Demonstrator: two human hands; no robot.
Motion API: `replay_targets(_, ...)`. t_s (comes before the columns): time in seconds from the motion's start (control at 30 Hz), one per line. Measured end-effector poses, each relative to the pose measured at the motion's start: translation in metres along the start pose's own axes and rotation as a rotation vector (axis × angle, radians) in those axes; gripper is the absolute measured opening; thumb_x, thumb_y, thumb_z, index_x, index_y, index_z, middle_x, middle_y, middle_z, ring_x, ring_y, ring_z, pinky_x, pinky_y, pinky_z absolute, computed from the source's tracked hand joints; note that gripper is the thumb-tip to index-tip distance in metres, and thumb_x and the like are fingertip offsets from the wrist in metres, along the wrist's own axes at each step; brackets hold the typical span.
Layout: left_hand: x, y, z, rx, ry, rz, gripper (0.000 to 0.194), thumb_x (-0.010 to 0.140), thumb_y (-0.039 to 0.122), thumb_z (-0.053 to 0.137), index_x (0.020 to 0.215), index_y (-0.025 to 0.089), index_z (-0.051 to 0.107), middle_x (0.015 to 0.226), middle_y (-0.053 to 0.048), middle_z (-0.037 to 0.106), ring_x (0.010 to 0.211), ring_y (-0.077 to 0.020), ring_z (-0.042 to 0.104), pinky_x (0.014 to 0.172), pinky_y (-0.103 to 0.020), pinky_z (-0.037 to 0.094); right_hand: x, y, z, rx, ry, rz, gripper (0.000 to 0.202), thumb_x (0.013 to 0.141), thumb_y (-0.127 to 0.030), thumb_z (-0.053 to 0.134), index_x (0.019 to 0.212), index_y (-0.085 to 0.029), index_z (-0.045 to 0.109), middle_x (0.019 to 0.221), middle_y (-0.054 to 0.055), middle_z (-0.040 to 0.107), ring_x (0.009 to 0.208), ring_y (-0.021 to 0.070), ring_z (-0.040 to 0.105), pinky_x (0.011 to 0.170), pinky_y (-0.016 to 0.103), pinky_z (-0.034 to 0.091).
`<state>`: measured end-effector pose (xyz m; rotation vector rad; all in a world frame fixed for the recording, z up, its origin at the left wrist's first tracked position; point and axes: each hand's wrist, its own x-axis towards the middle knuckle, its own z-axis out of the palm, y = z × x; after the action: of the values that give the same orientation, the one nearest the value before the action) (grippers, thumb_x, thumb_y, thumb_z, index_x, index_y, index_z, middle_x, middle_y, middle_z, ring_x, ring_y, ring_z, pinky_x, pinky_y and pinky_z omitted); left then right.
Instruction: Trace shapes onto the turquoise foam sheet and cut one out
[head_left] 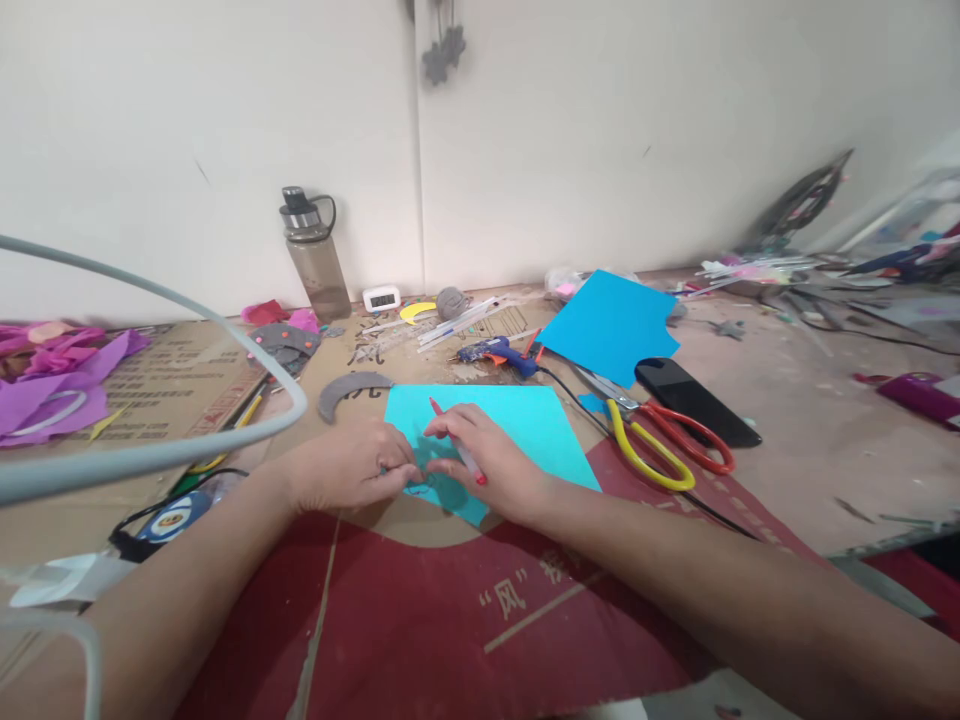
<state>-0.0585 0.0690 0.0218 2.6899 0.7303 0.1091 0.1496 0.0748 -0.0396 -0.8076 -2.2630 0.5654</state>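
A turquoise sheet (525, 420) lies on the cardboard in front of me, with small dark marks near its lower left edge. My left hand (367, 465) rests at that edge, its fingers curled and pressed together; whatever is under the fingertips is hidden. Over the middle of the sheet, my right hand (487, 450) holds a white and red pen (471, 462) between its fingers. Close to the left hand lies a grey crescent shape (349, 390).
Right of the sheet are red and yellow scissors (649, 440), a black phone (697, 402) and a blue sheet (611, 325). Behind stand a glue gun (499, 354), a bottle (319, 265) and a white timer (382, 299). A grey tube (172, 455) crosses the left.
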Motion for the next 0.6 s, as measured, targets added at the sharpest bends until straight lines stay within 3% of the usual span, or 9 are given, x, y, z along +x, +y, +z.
replay_targets(0.33,0.0003,0.0016,-0.0020,-0.025,0.000,-0.023,0.034,0.089,0.017,0.040,0.065,0.014,0.064,0.071,-0.005,0.068,0.068,-0.0131,0.059,0.070,-0.022,0.042,0.0032,0.0025,0.0044,-0.040,-0.042,0.080,0.041,0.074,-0.037,0.073,0.104,-0.018,0.052,0.104,0.010,0.054,0.100,0.0226,0.049,0.084,0.036,0.045)
replay_targets(0.5,-0.0030,-0.0046,0.0002,-0.162,-0.002,-0.079,0.034,0.090,0.019,0.041,0.068,0.015,0.067,0.076,-0.003,0.070,0.071,-0.0117,0.061,0.071,-0.020,0.042,0.0032,0.0035,0.0048,-0.056,-0.061,0.109,0.042,0.071,-0.030,0.076,0.103,-0.018,0.051,0.106,0.008,0.053,0.102,0.0216,0.049,0.086,0.035,0.043)
replay_targets(0.6,-0.0028,-0.0045,0.0038,-0.127,0.101,-0.105,0.032,0.091,0.022,0.042,0.072,0.017,0.068,0.073,0.000,0.069,0.069,-0.0109,0.060,0.068,-0.020,0.042,0.0023,0.0046,0.0046,-0.089,-0.072,0.094,0.043,0.072,-0.031,0.075,0.105,-0.019,0.051,0.107,0.008,0.053,0.103,0.0222,0.048,0.085,0.035,0.043)
